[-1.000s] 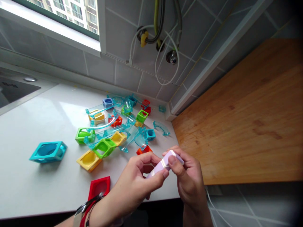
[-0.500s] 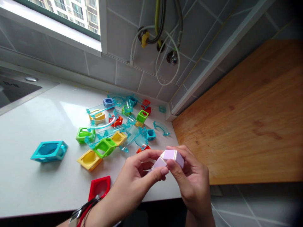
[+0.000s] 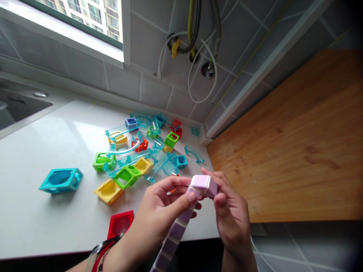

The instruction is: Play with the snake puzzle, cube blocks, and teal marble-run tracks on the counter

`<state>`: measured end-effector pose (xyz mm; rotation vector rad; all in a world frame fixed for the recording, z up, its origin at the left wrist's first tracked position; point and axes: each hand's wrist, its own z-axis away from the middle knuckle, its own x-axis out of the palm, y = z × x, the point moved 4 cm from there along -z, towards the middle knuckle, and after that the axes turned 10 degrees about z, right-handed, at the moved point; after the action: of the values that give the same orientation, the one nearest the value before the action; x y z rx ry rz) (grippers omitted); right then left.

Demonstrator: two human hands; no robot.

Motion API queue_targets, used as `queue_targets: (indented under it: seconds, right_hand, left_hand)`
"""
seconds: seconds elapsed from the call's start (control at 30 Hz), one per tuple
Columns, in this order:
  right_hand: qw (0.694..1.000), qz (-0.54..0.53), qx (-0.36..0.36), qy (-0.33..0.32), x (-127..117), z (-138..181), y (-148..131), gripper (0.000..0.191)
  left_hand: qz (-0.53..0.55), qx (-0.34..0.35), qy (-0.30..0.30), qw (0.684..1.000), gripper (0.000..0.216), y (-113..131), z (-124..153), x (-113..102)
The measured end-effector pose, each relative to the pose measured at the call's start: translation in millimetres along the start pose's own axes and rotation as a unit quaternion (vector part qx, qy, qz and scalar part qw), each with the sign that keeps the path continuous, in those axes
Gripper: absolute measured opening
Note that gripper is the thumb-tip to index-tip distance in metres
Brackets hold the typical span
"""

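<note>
A lilac and white snake puzzle (image 3: 179,226), a chain of small wedge blocks, runs from between my hands down past the counter's front edge, its lower end out of view. My left hand (image 3: 166,204) pinches it near the upper end, thumb on top and fingers curled beneath. At the bent end block, my right hand (image 3: 231,207) has its fingers behind and its thumb at the lower right corner. Left of my hands lie a red block (image 3: 120,223), a yellow block (image 3: 108,191) and a green block (image 3: 126,176) with hollowed faces.
Clear teal track pieces (image 3: 159,162) and several coloured blocks lie heaped on the white counter (image 3: 22,219). A teal block (image 3: 61,180) sits apart at left. A wooden panel (image 3: 289,151) borders the right side. Hoses and a white cable (image 3: 188,88) hang on the tiled wall.
The puzzle's chain now hangs in a long line below my left hand, where little of it showed before. My right thumb has slid off the end block's face towards its right corner.
</note>
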<state>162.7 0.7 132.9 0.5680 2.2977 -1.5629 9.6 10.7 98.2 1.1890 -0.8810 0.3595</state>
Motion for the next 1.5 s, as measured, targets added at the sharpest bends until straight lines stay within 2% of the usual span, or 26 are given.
queue_targets:
  seconds: [0.17, 0.33, 0.5, 0.7, 0.83, 0.9, 1.0, 1.1, 1.2, 1.37, 1.5]
  right_hand:
    - [1.0, 0.004, 0.013, 0.02, 3.1, -3.0, 1.0, 0.025]
    - [0.999, -0.008, 0.028, 0.014, 5.3, -4.2, -2.4, 0.021]
    - [0.998, -0.048, 0.041, -0.023, 6.5, -5.4, -3.3, 0.015]
    - [0.985, -0.153, 0.08, -0.022, 2.5, 3.1, 14.1, 0.043]
    - [0.971, -0.189, 0.139, -0.043, 5.2, 3.7, 23.4, 0.045]
    - [0.964, -0.21, 0.159, -0.037, 6.2, 1.5, 24.8, 0.043]
    - [0.956, -0.233, 0.181, -0.008, 5.8, -1.5, 25.1, 0.039]
    - [0.952, -0.241, 0.189, 0.018, 5.7, -2.4, 23.7, 0.037]
    - [0.949, -0.245, 0.195, 0.027, 9.7, -2.1, 22.9, 0.035]
    - [0.947, -0.247, 0.199, 0.044, 17.4, -2.0, 24.8, 0.027]
    - [0.959, -0.231, 0.164, 0.037, 20.8, 0.0, 15.5, 0.026]
  left_hand:
    - [0.058, -0.073, 0.023, 0.995, 0.038, -3.4, -1.4, -2.7]
    - [0.085, -0.08, 0.033, 0.993, 0.04, -5.0, -2.0, -4.1]
    - [0.094, -0.073, 0.02, 0.993, 0.032, -6.7, -2.7, -0.4]
    - [0.077, -0.071, 0.025, 0.994, 0.027, -9.4, -4.2, 1.8]
    - [0.078, -0.089, 0.02, 0.993, 0.027, -14.6, -4.5, 1.3]
    - [0.058, -0.081, 0.023, 0.995, 0.029, -15.8, -4.4, 0.3]
    - [-0.042, -0.041, 0.011, 0.998, 0.036, -13.2, -3.8, 0.9]
    - [-0.154, -0.007, 0.001, 0.988, 0.039, -9.6, -2.4, 2.0]
    - [-0.202, 0.024, 0.002, 0.979, 0.035, -7.8, -1.8, 0.7]
    - [-0.196, 0.034, 0.002, 0.98, 0.037, -11.9, -4.1, -3.6]
    - [-0.102, -0.011, 0.007, 0.995, 0.039, -12.7, -9.3, -6.7]
